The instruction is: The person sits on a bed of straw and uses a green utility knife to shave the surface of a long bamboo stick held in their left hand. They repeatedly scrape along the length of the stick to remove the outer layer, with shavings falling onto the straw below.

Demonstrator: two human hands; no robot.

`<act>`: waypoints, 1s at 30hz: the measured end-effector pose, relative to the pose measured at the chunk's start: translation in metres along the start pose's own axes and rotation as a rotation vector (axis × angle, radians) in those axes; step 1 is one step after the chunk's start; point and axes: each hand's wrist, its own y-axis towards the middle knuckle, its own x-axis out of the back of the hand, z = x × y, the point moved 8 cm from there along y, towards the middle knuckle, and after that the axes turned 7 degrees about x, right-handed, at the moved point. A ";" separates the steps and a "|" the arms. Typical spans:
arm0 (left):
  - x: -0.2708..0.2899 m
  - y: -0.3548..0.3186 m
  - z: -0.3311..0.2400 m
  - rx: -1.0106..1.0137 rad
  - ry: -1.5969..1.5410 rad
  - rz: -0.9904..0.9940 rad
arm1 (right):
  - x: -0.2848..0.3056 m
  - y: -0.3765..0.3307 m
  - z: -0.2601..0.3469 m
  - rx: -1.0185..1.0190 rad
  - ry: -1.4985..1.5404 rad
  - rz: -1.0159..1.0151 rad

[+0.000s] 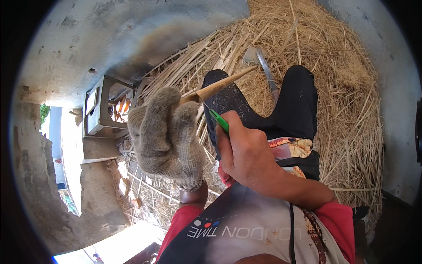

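A grey knitted work glove covers my left hand [167, 136], whose fingers are closed around a tapered, pale brown piece of bamboo or wood [224, 86]. The piece slants up to the right and narrows to a tip above my knees. In my bare right hand [250, 152] is a slim green-handled tool [219, 120], gripped much like a pen. Its thin tip meets or comes very close to the lower part of the piece, beside the gloved fingers. Whether the tip is a blade is too small to tell.
Straw and split strips [347, 105] cover the floor around my legs. Between my knees lies a large knife [266, 68] with a curved blade. A small wooden frame stand [105, 108] is at the left, near a broken wall opening. Grey walls [132, 35] curve around.
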 end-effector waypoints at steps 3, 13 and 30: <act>0.000 0.003 0.001 -0.046 0.005 0.031 | 0.004 0.005 0.004 -0.058 -0.036 0.050; 0.011 0.030 0.017 0.032 0.004 -0.076 | -0.016 -0.034 -0.095 -0.364 -0.342 0.289; -0.014 0.006 0.001 0.051 -0.155 0.054 | 0.031 0.015 0.021 -0.066 -0.085 0.192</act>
